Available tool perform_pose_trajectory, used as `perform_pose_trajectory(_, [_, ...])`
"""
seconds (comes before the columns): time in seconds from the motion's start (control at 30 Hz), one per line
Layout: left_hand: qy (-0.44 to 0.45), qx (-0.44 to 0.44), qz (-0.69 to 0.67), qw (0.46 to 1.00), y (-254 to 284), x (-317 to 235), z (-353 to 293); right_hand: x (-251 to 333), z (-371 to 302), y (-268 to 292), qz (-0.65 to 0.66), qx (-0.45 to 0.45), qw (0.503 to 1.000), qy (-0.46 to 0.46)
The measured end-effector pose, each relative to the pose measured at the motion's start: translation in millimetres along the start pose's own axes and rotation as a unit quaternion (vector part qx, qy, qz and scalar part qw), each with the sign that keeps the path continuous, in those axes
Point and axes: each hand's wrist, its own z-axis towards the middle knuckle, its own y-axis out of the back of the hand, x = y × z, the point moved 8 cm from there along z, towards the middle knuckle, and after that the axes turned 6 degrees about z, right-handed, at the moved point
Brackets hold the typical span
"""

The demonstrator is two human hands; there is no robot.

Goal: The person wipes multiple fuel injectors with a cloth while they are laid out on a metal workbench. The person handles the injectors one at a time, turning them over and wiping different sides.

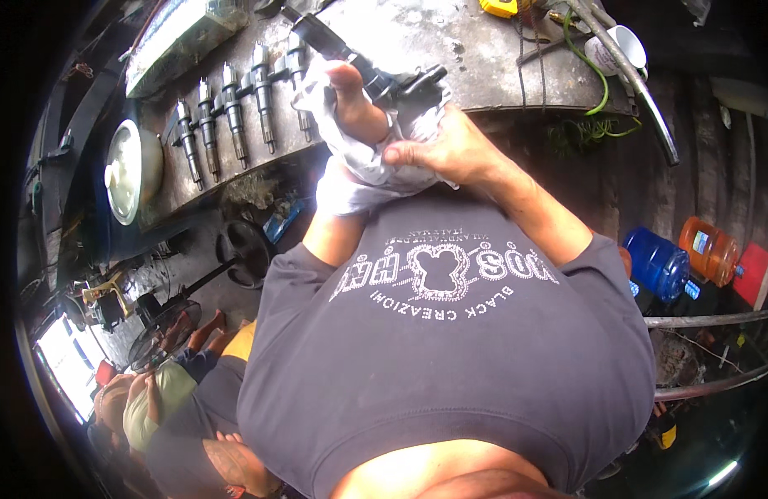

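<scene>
a black metal part [374,81] is being held up at the near side of the bench [500,75], its lower end being wrapped in a white cloth [351,170]. by the left hand [356,114], the part is being gripped through the cloth, the thumb being set up along its side; most of the fingers are being hidden, so their exact grip cannot be told. by the right hand [460,150], the cloth is being pinched close around the lower end, thumb uppermost. both hands are probably being used so that the part is being steadied, and the cloth is likely being put between skin and metal for a cleaner, surer hold. slim metal parts [234,112] are being stored in a spaced row, seemingly for easy reach, near a white bowl [137,170].
</scene>
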Motion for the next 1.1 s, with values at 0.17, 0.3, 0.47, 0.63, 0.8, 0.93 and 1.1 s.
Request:
perform_pose_trajectory(0.17, [0.135, -0.016, -0.093, 0.986, -5.2, -11.3, 14.6, 7.1, -1.1, -3.2, 0.063, 0.047, 0.997, 0.011])
perform_pose_trajectory(0.3, [0.098, -0.061, -0.047, 0.992, 1.2, -16.0, 21.5, 14.3, 0.9, 1.3, 0.078, 0.005, 0.995, 0.068])
perform_pose_trajectory(0.47, [0.27, 0.087, -0.409, 0.867, 2.6, -7.1, 24.6, 0.1, 3.7, 10.1, 0.166, 0.036, 0.985, 0.041])
perform_pose_trajectory(0.63, [0.356, 0.129, -0.531, 0.758, 14.7, -8.0, 5.6, 26.8, -6.9, 31.7, 0.28, 0.017, 0.959, 0.052])
perform_pose_trajectory(0.8, [0.347, 0.135, -0.528, 0.763, 27.3, -19.6, 9.7, 48.5, -10.6, 24.2, 0.295, 0.073, 0.952, 0.044])
perform_pose_trajectory(0.93, [0.284, 0.131, -0.432, 0.846, 24.0, -25.3, 36.1, 43.3, -6.7, 19.7, 0.298, 0.103, 0.948, 0.035])
perform_pose_trajectory(1.1, [0.219, 0.115, -0.323, 0.913, 20.8, -31.4, 59.5, 47.2, -3.9, 11.4, 0.161, 0.079, 0.983, 0.027])
